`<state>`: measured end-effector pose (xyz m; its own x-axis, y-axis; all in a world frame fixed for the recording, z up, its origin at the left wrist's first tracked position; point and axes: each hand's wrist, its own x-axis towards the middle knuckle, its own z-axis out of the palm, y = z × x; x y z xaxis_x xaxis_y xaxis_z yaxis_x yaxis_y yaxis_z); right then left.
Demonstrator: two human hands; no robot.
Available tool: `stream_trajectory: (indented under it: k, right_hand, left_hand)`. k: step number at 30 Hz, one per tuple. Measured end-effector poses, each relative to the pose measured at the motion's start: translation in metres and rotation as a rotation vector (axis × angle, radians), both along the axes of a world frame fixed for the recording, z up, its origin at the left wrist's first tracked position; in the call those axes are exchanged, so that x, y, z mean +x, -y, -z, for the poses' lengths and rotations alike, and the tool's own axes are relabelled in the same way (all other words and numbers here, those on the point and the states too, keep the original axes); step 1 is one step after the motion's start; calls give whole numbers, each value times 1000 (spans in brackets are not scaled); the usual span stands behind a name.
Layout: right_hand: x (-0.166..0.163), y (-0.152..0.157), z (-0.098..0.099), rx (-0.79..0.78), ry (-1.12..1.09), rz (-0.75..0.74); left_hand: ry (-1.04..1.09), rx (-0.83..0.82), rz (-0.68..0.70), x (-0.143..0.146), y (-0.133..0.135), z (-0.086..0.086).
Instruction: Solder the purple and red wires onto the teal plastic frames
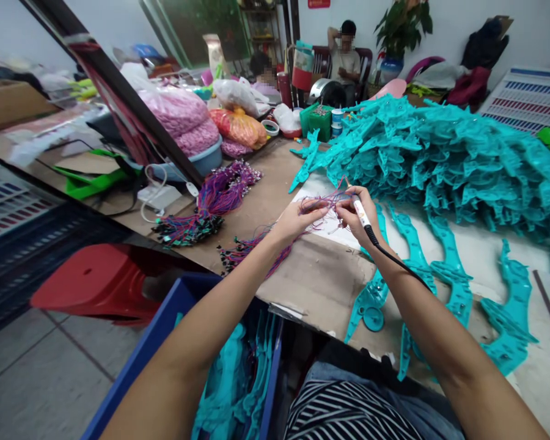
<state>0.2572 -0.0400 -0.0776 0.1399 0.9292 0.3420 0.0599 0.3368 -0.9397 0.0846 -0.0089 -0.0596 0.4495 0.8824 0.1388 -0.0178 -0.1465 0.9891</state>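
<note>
My left hand is closed on thin purple, red and blue wires above the table. Close beside it, my right hand grips a soldering iron with a white handle, its tip pointing up and away and its black cord running over my right forearm. The fingertips of the right hand also meet at the wires; what they pinch is too small to make out. A loose bundle of wires lies beneath my left forearm. Several flat teal plastic parts lie in a row around my right arm.
A big heap of teal parts covers the back right. Left stand a larger wire bundle and a white power strip. A blue crate holds teal parts below, near a red stool. A person sits behind.
</note>
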Motion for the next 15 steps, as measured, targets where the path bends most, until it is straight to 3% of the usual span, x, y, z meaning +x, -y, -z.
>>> stream_trajectory:
  k: [6,11,15]
  right_hand:
    - [1,0,5,79,131,84]
    - [6,5,4,93,237,195]
    - [8,9,3,151,259,197]
  left_hand:
    - [13,-34,-90,13,-6,-4]
    - [-21,31,-181,9,-8,-2]
    - [-39,21,-189,7,-5,-2]
